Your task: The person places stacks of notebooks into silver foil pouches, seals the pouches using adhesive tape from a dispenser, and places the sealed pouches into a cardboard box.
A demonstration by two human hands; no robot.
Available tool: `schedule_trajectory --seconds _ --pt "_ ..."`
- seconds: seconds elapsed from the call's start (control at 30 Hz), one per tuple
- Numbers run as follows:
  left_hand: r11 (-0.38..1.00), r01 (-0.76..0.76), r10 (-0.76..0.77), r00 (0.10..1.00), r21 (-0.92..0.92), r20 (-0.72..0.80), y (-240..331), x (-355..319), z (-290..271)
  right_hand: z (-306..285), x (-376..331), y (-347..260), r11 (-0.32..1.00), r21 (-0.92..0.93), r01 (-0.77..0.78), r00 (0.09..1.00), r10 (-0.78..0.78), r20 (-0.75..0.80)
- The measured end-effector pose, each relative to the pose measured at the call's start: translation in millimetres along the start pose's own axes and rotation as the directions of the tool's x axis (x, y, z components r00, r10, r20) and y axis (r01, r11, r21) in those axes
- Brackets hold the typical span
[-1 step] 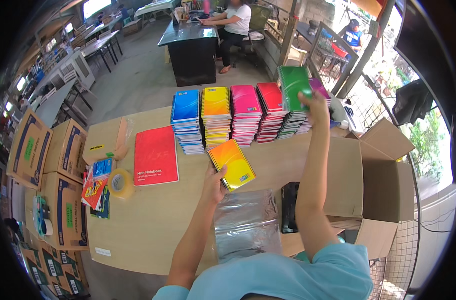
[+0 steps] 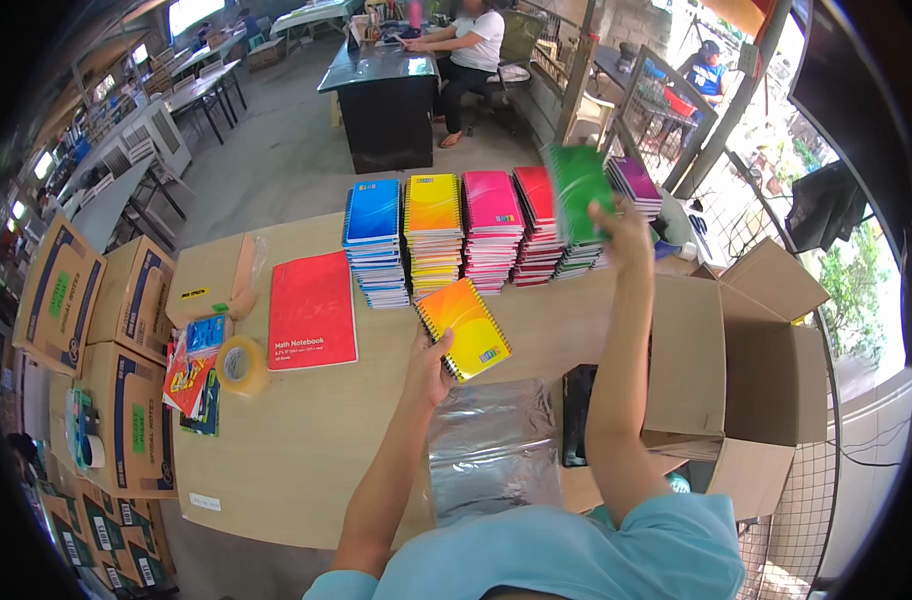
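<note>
Head view: yellow nb [image 2: 470,330] picked, L hand [image 2: 433,370] gripping; green nb [image 2: 578,185] picked, R hand [image 2: 624,230] gripping. Unpicked: nb stacks [image 2: 491,228], 12 o'clock.

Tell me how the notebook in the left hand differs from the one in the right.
Colour: the yellow-orange notebook in the left hand contrasts with the green notebook in the right hand.
Place: the yellow-orange one is nearer the person; the green one is farther out, by the notebook stacks.
Clarity: the yellow-orange one looks sharp, the green one blurred.
Both are small, hand-held notebooks.
</note>
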State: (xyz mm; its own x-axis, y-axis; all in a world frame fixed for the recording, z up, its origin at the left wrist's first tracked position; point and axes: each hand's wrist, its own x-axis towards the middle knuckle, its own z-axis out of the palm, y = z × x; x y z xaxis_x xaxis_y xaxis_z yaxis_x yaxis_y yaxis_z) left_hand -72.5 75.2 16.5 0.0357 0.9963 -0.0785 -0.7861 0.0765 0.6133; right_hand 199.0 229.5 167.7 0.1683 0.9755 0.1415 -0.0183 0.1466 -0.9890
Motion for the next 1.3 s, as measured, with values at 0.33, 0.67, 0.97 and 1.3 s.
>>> schedule_trajectory --seconds 0.33,0.67,0.97,1.3 --pt "0.998 0.053 -0.06 0.981 -0.04 -0.184 -10 -32 -11 59 -86 56 0.76 -0.493 0.424 0.899 -0.419 0.126" --pt "0.997 0.07 -0.064 0.983 0.03 -0.172 -12 -11 4 118 54 46 0.326 -0.939 0.112 0.992 -0.09 0.087" --pt "0.996 -0.002 0.012 0.994 0.094 -0.11 -8 -14 4 57 86 52 0.352 -0.934 -0.06 0.945 -0.281 -0.166" --pt "0.999 -0.011 0.016 0.989 0.039 -0.147 -6 -11 9 45 110 46 0.378 -0.894 -0.243 0.969 0.139 -0.205"
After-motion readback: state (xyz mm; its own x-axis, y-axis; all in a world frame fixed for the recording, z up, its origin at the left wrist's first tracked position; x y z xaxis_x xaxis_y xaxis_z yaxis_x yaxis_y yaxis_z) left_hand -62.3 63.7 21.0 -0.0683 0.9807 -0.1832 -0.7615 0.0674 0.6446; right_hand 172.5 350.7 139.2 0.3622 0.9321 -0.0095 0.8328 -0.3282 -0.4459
